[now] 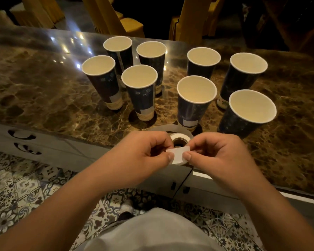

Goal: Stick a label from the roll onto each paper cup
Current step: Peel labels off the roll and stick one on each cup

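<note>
Nearest the desk (43, 105) edge, the left hand (143, 153) and right hand (214, 153) both pinch one white label (178, 156) between thumb and finger, directly in front of the roll (179, 138). Judged step: peeling the label free. Beyond the roll stand nine cups (140, 91); white patches show on three. Next move calls for carrying the label to a bare cup and pressing it flat.

Eight upright paper cups (139, 87) crowd the middle of the marble table (43, 98), with narrow gaps within each group and a wider lane between the groups. The label roll (179, 138) sits at the near edge, just before the nearest cups. Bare tabletop lies open far left and far right.
</note>
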`<act>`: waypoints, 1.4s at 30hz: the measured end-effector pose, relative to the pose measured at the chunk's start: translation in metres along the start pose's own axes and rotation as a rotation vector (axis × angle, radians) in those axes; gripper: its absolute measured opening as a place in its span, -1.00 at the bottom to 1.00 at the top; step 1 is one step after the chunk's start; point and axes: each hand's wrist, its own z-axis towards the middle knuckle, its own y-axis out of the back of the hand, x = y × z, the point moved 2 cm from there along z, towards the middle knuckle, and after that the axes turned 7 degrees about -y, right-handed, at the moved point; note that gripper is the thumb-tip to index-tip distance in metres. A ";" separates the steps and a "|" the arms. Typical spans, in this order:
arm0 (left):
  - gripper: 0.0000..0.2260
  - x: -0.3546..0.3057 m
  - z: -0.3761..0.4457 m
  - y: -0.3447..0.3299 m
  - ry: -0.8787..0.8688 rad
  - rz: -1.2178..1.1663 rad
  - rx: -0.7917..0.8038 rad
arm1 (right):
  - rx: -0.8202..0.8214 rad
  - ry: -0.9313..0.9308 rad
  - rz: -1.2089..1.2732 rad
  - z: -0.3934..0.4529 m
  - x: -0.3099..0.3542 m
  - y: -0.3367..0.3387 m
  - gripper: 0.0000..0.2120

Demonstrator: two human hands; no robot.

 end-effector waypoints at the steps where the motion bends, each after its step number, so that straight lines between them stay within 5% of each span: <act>1: -0.93 0.002 -0.001 0.005 -0.001 0.010 -0.007 | 0.016 0.023 -0.004 0.003 0.005 -0.002 -0.94; 6: -0.94 0.011 -0.007 0.043 0.001 -0.001 -0.066 | -0.039 0.144 -0.055 0.021 0.038 -0.022 -0.87; 11: -0.86 0.022 -0.002 0.128 -0.022 -0.076 -0.332 | -0.266 0.176 0.032 0.047 0.074 -0.043 -0.80; 16: -0.87 0.073 0.043 0.224 -0.169 0.145 -0.506 | -0.287 0.151 0.025 0.071 0.108 -0.068 -0.80; 21: -0.59 0.137 0.125 0.281 -0.117 0.506 -0.205 | -0.290 0.076 -0.003 0.087 0.124 -0.094 -0.75; 27: -0.45 0.176 0.175 0.284 -0.063 0.651 0.083 | -0.399 0.039 0.018 0.099 0.135 -0.113 -0.78; 32: -0.73 0.200 0.194 0.276 -0.180 0.481 0.077 | -0.447 -0.007 -0.022 0.108 0.138 -0.124 -0.69; 36: -0.79 0.200 0.191 0.288 -0.229 0.209 -0.172 | -0.467 0.000 -0.010 0.112 0.141 -0.129 -0.72; 39: -0.61 0.184 0.180 0.315 -0.290 -0.060 -0.359 | -0.462 0.003 0.007 0.116 0.146 -0.128 -0.70; 42: -0.29 0.149 0.159 0.333 -0.353 -0.431 -0.337 | -0.477 0.046 0.034 0.119 0.160 -0.122 -0.71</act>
